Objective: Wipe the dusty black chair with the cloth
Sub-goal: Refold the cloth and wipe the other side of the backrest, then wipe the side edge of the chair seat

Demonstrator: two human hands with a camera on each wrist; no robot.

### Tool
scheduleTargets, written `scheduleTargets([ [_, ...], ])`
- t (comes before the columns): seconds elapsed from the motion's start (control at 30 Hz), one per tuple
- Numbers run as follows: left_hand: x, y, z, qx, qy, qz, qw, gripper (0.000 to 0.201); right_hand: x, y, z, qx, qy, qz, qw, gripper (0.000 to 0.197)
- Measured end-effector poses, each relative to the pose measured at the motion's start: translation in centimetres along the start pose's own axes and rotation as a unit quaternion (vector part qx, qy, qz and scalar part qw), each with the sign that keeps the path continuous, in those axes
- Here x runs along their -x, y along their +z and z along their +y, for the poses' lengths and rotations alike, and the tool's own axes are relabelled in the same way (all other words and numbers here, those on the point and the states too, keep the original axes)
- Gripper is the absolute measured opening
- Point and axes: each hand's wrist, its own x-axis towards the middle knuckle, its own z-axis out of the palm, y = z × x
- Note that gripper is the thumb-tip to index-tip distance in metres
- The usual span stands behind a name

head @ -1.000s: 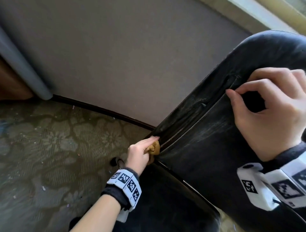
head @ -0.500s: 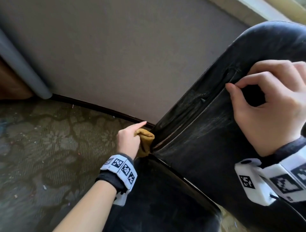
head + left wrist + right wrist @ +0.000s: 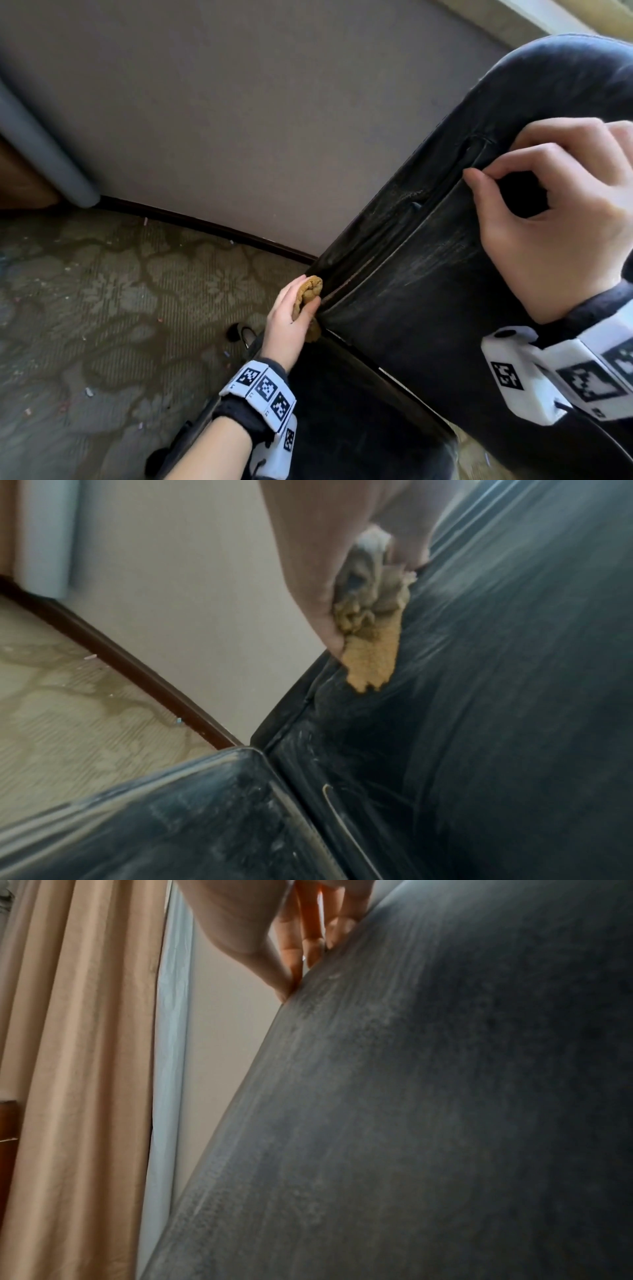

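Note:
The black chair fills the right half of the head view, its leather streaked with grey dust and split by a long seam. My left hand grips a bunched mustard-yellow cloth and presses it against the lower end of that seam, at the chair's left edge. In the left wrist view the cloth hangs from my fingers onto the dusty leather. My right hand rests higher up on the chair back, fingers curled over its edge and thumb on the seam. The right wrist view shows those fingers on the dusty curve.
A grey-brown wall stands just behind the chair, with a dark skirting board along its foot. Patterned carpet strewn with small bits covers the floor at left. A beige curtain hangs by the wall. A chair caster shows near my left hand.
My left hand with the cloth slid left off the seam's end, then came back against the chair's edge. The right hand has kept its hold on the chair back.

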Motion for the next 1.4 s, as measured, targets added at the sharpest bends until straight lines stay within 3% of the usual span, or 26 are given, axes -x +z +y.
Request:
scheduleTargets([
  [0.07,-0.3,-0.2,-0.3,-0.017,0.036,0.039,0.998,0.031,0.0,-0.1,0.0,0.002,-0.001,-0.004,1.000,0.030],
  [0.17,0.0,-0.8,-1.2,-0.061,0.032,0.050,0.996,0.031,0.0,-0.1,0.1,0.006,-0.004,-0.005,1.000,0.030],
  [0.33,0.8,-2.7,-4.1,-0.188,0.026,-0.042,0.981,0.053,-0.1,-0.1,-0.1,0.009,-0.008,0.005,1.000,0.029],
  [0.43,-1.3,-3.5,-1.4,-0.136,0.012,0.082,0.987,0.049,-0.1,-0.1,0.0,0.007,-0.012,0.007,1.000,0.029],
  [0.5,-3.2,-3.1,1.5,-0.109,0.020,0.117,0.987,0.047,0.0,-0.1,-0.2,0.004,-0.007,0.003,1.000,0.029],
  [0.6,-4.0,-1.3,4.2,-0.101,0.081,0.070,0.989,0.047,-0.2,-0.2,-0.1,-0.004,-0.004,0.005,1.000,0.030],
  [0.67,-3.3,-0.3,3.0,-0.125,0.119,0.065,0.983,0.046,-0.1,-0.2,-0.1,-0.009,0.007,0.003,1.000,0.030],
  [0.8,-2.0,-1.2,-1.0,-0.152,0.039,0.027,0.987,0.048,0.4,0.2,0.0,-0.029,0.027,-0.009,0.999,0.034],
  [0.93,-1.2,-4.1,-2.6,-0.222,0.034,-0.058,0.973,0.045,0.3,0.2,-0.9,-0.078,0.100,-0.018,0.992,0.036],
  [1.0,-0.9,-4.5,-4.9,-0.242,0.037,-0.058,0.968,0.042,4.3,1.8,-2.6,-0.129,0.089,-0.023,0.987,0.026],
  [1.07,-1.0,-5.3,-3.9,-0.234,0.034,-0.021,0.972,0.039,7.3,2.1,-6.2,-0.169,0.044,-0.009,0.985,0.020],
  [1.13,-0.6,-6.3,-3.6,-0.215,-0.003,0.032,0.976,0.032,10.2,2.7,-9.5,-0.280,0.023,-0.042,0.959,0.015],
  [1.2,-0.2,-7.9,-5.1,-0.212,-0.057,0.092,0.971,0.027,15.4,5.5,-11.4,-0.326,0.062,-0.124,0.935,0.012],
  [1.3,1.1,-9.9,-6.6,-0.250,-0.073,0.084,0.962,0.031,23.4,10.2,-13.4,-0.345,0.237,-0.291,0.861,0.015],
  [1.4,1.9,-9.2,-8.0,-0.253,-0.058,0.017,0.966,0.043,27.8,14.2,-14.0,-0.348,0.435,-0.355,0.751,0.028],
])
